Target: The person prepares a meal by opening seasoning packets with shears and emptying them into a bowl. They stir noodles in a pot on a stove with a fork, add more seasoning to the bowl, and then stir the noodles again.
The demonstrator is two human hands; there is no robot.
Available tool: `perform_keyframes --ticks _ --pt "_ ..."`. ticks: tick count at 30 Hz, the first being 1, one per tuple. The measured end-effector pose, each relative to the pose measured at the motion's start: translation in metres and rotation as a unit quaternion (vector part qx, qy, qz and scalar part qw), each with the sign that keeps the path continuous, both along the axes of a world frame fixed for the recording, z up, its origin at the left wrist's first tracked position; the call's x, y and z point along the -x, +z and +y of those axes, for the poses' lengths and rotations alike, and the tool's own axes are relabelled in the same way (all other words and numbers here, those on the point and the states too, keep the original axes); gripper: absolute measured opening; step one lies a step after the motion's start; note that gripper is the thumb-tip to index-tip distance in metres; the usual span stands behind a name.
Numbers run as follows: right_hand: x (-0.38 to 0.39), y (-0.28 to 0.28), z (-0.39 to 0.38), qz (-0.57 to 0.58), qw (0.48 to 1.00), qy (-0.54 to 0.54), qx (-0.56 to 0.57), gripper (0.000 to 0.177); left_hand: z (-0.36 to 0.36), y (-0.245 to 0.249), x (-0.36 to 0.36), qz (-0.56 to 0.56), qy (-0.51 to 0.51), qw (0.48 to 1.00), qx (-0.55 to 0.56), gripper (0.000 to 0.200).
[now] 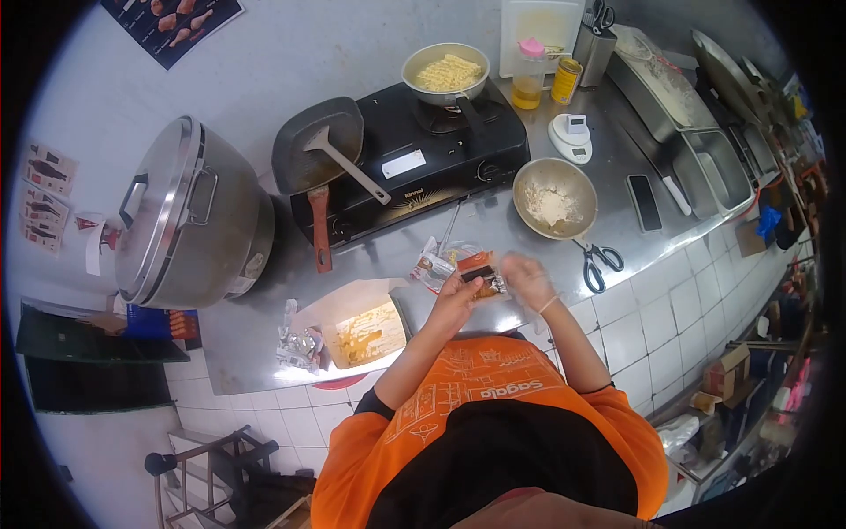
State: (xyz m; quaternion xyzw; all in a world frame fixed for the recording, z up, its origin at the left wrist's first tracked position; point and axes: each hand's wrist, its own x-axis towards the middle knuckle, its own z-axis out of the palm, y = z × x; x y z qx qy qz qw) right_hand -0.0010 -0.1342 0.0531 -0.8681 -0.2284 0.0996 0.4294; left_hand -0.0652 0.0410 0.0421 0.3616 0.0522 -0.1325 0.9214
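Observation:
My left hand [456, 301] is closed on a small dark sachet [478, 275] at the counter's front edge. Just right of it, my right hand [527, 280] is smeared by motion, so its fingers are unclear. Beneath and behind the hands lie opened foil and plastic wrappers [435, 264]. A metal bowl [531, 215] with white powder stands beyond my right hand, and black-handled scissors [593, 275] lie to its right. An open food box [394, 346] with sauce smears inside is left of my left hand, beside crumpled foil [300, 345].
On the black stove [388, 132] are a square pan [291, 145] with a spatula and a pot [408, 72] of noodles. A large steel pot [189, 220] stands left. At right are a white scale [569, 143], a phone [644, 203], a knife [677, 196] and metal trays [701, 198].

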Motion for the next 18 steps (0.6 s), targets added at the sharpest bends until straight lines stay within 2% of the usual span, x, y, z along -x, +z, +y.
perform_keyframes --ticks 1,2,3,5,8,11,12,14,16,18 --pt "-0.003 -0.025 -0.002 0.194 0.953 -0.132 -0.194 0.039 -0.001 0.001 0.0 0.007 0.022 1.0 0.002 0.029" --pt "-0.006 -0.033 -0.004 0.369 0.815 -0.252 -0.369 0.043 -0.002 0.002 0.0 0.013 0.044 0.999 0.004 0.029" --pt "-0.012 -0.039 -0.01 0.366 0.816 -0.251 -0.37 0.043 -0.002 0.003 -0.001 0.01 0.043 0.999 0.004 0.029" --pt "-0.025 -0.04 -0.017 0.347 0.713 -0.443 -0.419 0.045 0.0 0.004 0.0 -0.003 0.063 0.998 0.01 0.03" --pt "-0.056 -0.045 -0.026 0.287 0.698 -0.511 -0.412 0.043 0.004 0.002 0.0 -0.003 0.055 0.998 0.024 0.035" --pt "-0.078 -0.091 -0.033 0.305 0.703 -0.506 -0.396 0.035 0.003 0.013 -0.001 -0.036 0.06 0.997 0.007 0.042" --pt "-0.077 -0.098 -0.038 0.3 0.702 -0.51 -0.396 0.035 0.002 0.016 -0.001 -0.037 0.055 0.998 0.011 0.042" --pt "-0.061 -0.095 -0.036 0.345 0.739 -0.448 -0.368 0.03 0.002 0.018 -0.002 -0.043 0.07 0.997 0.014 0.047" --pt "-0.037 -0.083 -0.03 0.402 0.721 -0.439 -0.355 0.03 0.005 0.015 -0.004 -0.056 0.056 0.997 0.021 0.046" --pt "-0.011 -0.078 -0.024 0.423 0.723 -0.426 -0.343 0.035 0.007 0.015 -0.005 -0.009 0.058 0.993 0.102 0.041"
